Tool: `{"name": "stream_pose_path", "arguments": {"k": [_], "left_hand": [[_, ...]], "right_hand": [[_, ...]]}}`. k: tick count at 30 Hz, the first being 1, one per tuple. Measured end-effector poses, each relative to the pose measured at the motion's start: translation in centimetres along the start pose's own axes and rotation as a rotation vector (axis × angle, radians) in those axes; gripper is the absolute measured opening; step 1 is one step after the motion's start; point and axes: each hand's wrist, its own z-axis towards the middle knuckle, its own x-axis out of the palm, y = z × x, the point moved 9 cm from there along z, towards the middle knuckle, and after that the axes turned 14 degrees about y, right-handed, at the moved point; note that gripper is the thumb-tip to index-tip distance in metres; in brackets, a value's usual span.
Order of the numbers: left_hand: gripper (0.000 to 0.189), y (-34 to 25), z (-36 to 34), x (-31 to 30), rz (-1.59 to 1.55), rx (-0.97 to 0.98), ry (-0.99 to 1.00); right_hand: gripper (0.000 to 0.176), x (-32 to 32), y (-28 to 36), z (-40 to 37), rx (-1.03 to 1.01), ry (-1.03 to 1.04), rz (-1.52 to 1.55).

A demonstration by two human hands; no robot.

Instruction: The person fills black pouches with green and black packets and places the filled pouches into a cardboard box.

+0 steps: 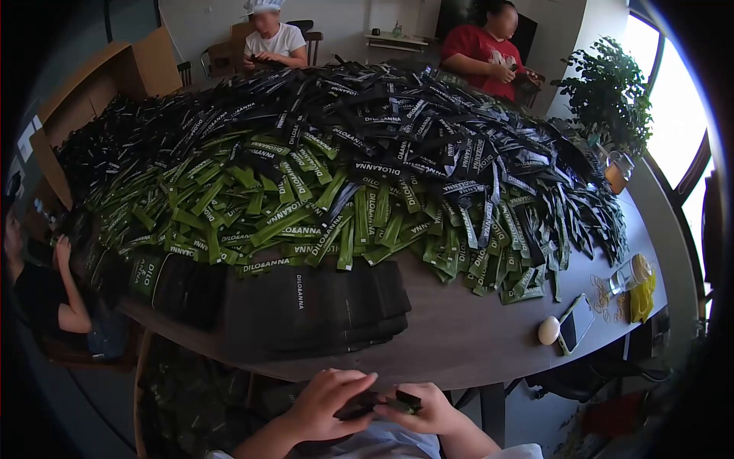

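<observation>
Low in the head view, close to my body, my left hand [330, 404] curls around a dark pouch [358, 407], much of it hidden by the fingers. Beside it my right hand [425, 411] is closed on a few stick sachets [405, 402], dark and green, whose ends show between thumb and fingers. The two hands nearly touch. In front of them on the table lies a stack of flat black pouches [321, 306] printed DILO&ANNA. Behind that spreads a large heap of green sachets [298, 222] and black sachets [367, 107].
An egg-like white object [549, 330], a phone [576, 324], rubber bands [609, 306], a clear jar [631, 274] and a yellow bag [644, 297] lie right on the table [474, 336]. Two people sit across the heap, another at left. A box of green packets [191, 402] stands below left.
</observation>
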Motion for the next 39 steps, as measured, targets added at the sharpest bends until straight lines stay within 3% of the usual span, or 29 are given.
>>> {"name": "stream_pose_path", "arguments": {"k": [2, 4, 6, 8, 9, 10, 12, 13, 14, 15, 16, 18, 21, 27, 28, 30, 31, 33, 36, 39], "left_hand": [[0.062, -0.5, 0.1, 0.6, 0.014, 0.019, 0.037], [0.061, -0.5, 0.0, 1.4, 0.04, 0.03, 0.089], [0.066, -0.4, -0.4, 0.8, 0.062, 0.005, 0.049], [0.071, -0.2, -0.6, 0.3, 0.081, -0.029, 0.017], [0.076, 0.0, -0.5, 0.0, 0.204, -0.083, -0.006], [0.082, 0.1, -0.5, -0.1, 0.327, -0.139, -0.03], [0.088, 0.7, -0.5, 1.4, 0.303, -0.15, -0.027], [0.087, -0.3, -0.6, 1.2, 0.316, -0.068, -0.15], [0.086, -1.2, -0.9, 0.7, 0.33, 0.017, -0.273], [0.086, -0.7, -1.1, 0.6, 0.331, 0.016, -0.273], [0.088, 0.0, -1.3, 0.7, 0.391, 0.0, -0.245], [0.093, 0.1, -1.6, 1.0, 0.49, 0.013, -0.215], [0.094, -0.6, -2.2, 0.5, 0.312, 0.073, -0.353], [0.094, -0.4, -1.3, -0.1, 0.34, 0.0, -0.267], [0.095, -0.8, -1.2, 0.2, 0.375, 0.024, -0.257], [0.094, -1.0, -1.1, 0.7, 0.403, 0.046, -0.244], [0.094, -0.9, -1.0, 0.4, 0.399, 0.037, -0.242], [0.092, -0.3, -0.9, -0.5, 0.327, -0.03, -0.24], [0.092, 0.3, -0.8, -1.1, 0.298, -0.066, -0.218], [0.09, 0.1, -0.6, -0.8, 0.377, -0.076, -0.136]], "right_hand": [[0.024, 0.2, -2.8, -1.4, 0.264, 0.045, -0.183], [0.027, -0.1, -3.4, -1.7, 0.278, -0.017, -0.226], [0.024, -1.1, -1.2, -1.4, 0.119, -0.128, -0.369], [0.028, -3.2, -1.9, -3.1, -0.031, -0.371, 0.099], [0.021, -3.9, -1.8, -3.6, -0.251, -0.36, 0.41], [0.021, -3.3, -0.8, -2.7, -0.244, -0.359, 0.412], [0.028, -3.3, 1.5, -1.4, -0.345, -0.64, 0.603], [0.024, -1.8, 2.0, -0.7, -0.36, -0.475, 0.518], [0.025, -0.3, 2.4, 0.3, -0.224, -0.25, 0.288], [0.028, 1.3, 2.3, 0.9, -0.087, -0.025, 0.058], [0.036, 2.1, 2.5, 1.2, -0.093, 0.102, 0.033], [0.028, 1.5, 2.1, 0.8, -0.104, 0.096, 0.247], [0.04, 0.3, 2.0, 0.9, -0.161, -0.04, -0.069], [0.032, -0.5, -0.4, -0.6, -0.008, -0.248, 0.258], [0.037, 0.3, -0.9, -0.1, 0.071, -0.154, 0.28], [0.041, 1.6, -0.8, 1.1, 0.094, -0.033, 0.124], [0.048, 1.3, -1.0, 0.9, 0.061, -0.183, 0.245], [0.05, -0.6, 0.9, 0.2, -0.054, -0.237, -0.163], [0.029, 1.1, 1.8, 1.2, -0.071, 0.095, -0.46], [0.02, 1.7, 1.2, 1.7, -0.005, 0.185, -0.481]]}}
